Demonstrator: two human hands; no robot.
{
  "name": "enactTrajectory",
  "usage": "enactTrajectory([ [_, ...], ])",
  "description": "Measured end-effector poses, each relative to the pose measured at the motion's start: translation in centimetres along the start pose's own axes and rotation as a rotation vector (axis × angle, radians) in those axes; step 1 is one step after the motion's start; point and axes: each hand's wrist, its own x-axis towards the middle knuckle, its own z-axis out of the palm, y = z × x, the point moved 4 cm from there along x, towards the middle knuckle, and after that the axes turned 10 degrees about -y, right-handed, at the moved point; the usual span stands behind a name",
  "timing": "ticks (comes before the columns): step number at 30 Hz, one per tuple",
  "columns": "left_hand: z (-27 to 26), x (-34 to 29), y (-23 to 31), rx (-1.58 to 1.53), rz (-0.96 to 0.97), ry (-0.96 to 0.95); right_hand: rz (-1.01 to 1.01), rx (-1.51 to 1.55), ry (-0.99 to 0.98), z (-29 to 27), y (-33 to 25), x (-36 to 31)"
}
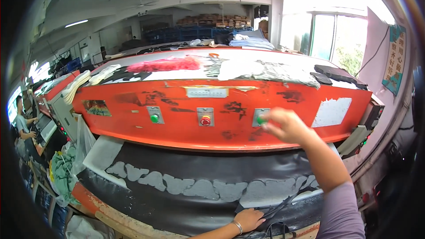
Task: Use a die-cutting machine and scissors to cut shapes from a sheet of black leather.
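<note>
My right hand [287, 124] is raised in front of the red machine's front panel [181, 97], beside the right green push button [260, 120]. Its fingers are apart and hold nothing; whether a fingertip touches the button is hard to tell. Low at the front, my left hand [249, 220] is closed at the ends of thin black offcut strips [276, 208]. Under the panel lies a black sheet [172, 161]. A row of curved cut-outs [181, 185] runs across it, showing a grey surface.
A red stop button [205, 120] and another green button [154, 118] sit further left. Cloth pieces and a pink heap [166, 64] lie on the machine's top. Left, a clear bag [84, 144] hangs near green cloth [64, 175]; another person [25, 121] works beyond.
</note>
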Motion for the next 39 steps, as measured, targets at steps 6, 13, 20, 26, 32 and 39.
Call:
enactTrajectory([
  [6, 1.5, -1.2, -2.6, -0.119, 0.172, 0.121, 0.024, -0.159, 0.151, -4.1, -2.0, 23.1],
  [13, 2.3, -1.8, -4.9, -0.385, 0.223, 0.103, 0.398, -0.747, -0.380, 0.5, 6.9, 37.4],
  [20, 2.2, -3.7, -6.3, -0.446, 0.237, 0.412, 0.375, -0.751, -0.359, 6.8, 6.6, 40.8],
  [26, 1.3, -2.8, -5.8, -0.455, 0.286, 0.374, 0.458, -0.559, -0.547, 5.2, 10.9, 41.2],
  [32, 0.9, -2.5, -5.4, -0.435, 0.289, 0.337, 0.401, -0.706, -0.032, 1.9, 12.4, 40.3],
  [39, 1.6, -2.4, -4.9, -0.406, 0.330, 0.422, 0.302, -0.600, 0.561, -8.7, 3.1, 36.0],
])
